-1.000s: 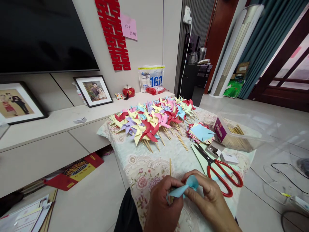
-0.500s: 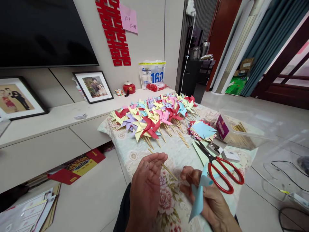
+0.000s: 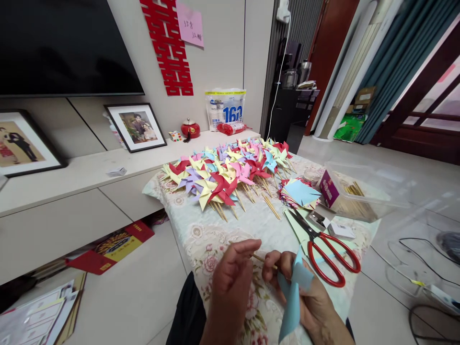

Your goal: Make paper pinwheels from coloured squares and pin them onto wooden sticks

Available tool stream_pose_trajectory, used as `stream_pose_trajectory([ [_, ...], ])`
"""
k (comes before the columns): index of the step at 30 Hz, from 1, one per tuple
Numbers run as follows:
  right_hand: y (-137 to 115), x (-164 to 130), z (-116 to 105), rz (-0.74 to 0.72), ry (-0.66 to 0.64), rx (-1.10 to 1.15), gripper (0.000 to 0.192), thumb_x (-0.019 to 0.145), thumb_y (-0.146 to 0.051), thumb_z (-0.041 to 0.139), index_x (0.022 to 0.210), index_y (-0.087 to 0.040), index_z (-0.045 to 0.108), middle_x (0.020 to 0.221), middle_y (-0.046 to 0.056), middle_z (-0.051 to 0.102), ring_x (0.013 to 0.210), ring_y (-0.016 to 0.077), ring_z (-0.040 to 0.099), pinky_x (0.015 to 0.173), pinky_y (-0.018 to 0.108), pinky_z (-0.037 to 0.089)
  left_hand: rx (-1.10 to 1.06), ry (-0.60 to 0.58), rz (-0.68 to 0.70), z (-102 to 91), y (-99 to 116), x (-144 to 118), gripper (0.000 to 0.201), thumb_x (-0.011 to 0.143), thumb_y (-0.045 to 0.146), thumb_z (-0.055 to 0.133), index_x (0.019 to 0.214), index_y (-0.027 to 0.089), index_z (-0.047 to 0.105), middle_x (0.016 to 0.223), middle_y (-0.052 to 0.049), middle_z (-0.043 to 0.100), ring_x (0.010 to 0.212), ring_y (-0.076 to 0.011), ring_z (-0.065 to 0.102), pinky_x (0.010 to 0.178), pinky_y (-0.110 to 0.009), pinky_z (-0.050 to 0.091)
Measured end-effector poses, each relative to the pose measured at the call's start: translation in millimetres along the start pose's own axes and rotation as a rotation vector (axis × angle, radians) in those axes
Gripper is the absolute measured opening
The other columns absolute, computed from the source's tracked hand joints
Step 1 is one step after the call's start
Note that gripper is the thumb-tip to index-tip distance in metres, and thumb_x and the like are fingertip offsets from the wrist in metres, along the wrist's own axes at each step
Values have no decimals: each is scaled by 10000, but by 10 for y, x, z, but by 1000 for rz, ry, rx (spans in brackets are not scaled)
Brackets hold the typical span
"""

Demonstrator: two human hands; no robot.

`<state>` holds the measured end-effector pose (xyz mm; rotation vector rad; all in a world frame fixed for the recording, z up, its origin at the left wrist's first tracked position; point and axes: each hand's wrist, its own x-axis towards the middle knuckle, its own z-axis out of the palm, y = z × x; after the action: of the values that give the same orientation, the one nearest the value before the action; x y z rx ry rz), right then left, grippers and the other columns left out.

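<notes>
My right hand [image 3: 309, 297] grips a light blue folded paper piece [image 3: 293, 297] low at the front of the table, its fingertips also on the end of a thin wooden stick [image 3: 264, 259]. My left hand [image 3: 230, 282] is just left of it, fingers curled, thumb and forefinger pinching the other end of the same stick. Beyond them lies a big heap of finished paper pinwheels [image 3: 226, 175] in red, yellow, pink, blue and purple on sticks.
Red-handled scissors [image 3: 327, 251] lie right of my hands on the floral tablecloth [image 3: 201, 237]. A stack of coloured paper squares [image 3: 300, 193], a clear box of sticks [image 3: 354, 199] and a small white box [image 3: 339, 231] sit at the right. Cables [image 3: 413, 268] trail on the floor.
The left hand went from holding the paper with the right, to open above the table, to pinching the stick. The blue paper now hangs from the right hand alone.
</notes>
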<state>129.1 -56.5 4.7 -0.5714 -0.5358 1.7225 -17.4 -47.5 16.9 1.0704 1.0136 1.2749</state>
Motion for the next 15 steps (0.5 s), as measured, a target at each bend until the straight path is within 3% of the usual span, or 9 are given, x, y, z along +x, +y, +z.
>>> stream_pose_trajectory([
  [3, -11, 22, -1, -11, -23, -13, 290, 481, -340, 906, 626, -220, 685, 783, 51, 676, 732, 219, 610, 621, 317, 482, 441, -108, 298, -60, -24, 4, 224, 918, 215, 560, 1068, 250, 722, 1132, -67, 735, 1113, -249, 640, 1012, -429, 437],
  [7, -5, 19, -15, -7, -7, -59, 291, 503, -345, 880, 611, -216, 642, 761, 59, 646, 710, 223, 591, 547, 305, 441, 826, -74, 523, -71, 38, 41, 196, 909, 178, 558, 937, 271, 727, 934, -26, 764, 939, -250, 663, 924, -433, 378],
  [11, 13, 12, -41, 37, 7, -5, 255, 468, -290, 845, 588, -206, 635, 761, 57, 633, 678, 204, 564, 499, 266, 366, 917, -10, 558, -51, 57, 49, 202, 898, 163, 550, 854, 276, 712, 830, -1, 744, 825, -240, 640, 860, -426, 332],
  [15, 28, 18, -64, -11, 40, -19, 272, 468, -267, 819, 560, -220, 567, 672, 36, 577, 577, 166, 465, 492, 272, 341, 756, 43, 384, -50, -7, 66, 180, 923, 209, 530, 850, 265, 685, 859, -18, 717, 898, -253, 608, 865, -416, 362],
])
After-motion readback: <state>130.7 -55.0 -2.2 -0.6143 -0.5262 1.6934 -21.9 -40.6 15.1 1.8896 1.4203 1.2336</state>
